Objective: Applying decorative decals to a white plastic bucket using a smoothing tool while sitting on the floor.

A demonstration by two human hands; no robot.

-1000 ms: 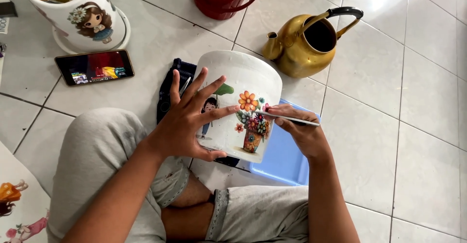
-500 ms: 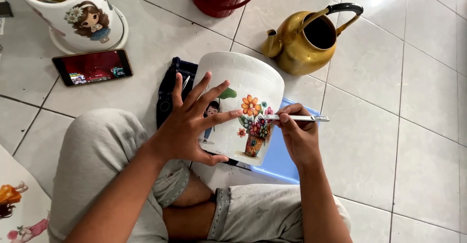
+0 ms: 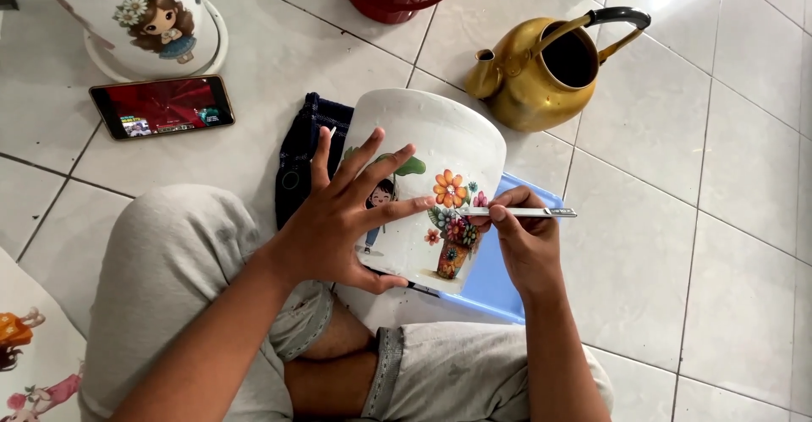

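Mid-frame, the left hand [image 3: 338, 219] spreads wide to steady the rigid, likely breakable pot [image 3: 427, 164] by its smooth wall, while the right hand [image 3: 524, 240] pinches a thin brush [image 3: 529, 212].

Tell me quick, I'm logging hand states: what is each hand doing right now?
Left hand: open, fingers spread flat against the white pot, steadying it.
Right hand: closed on a thin brush, tip at the painted flowers.
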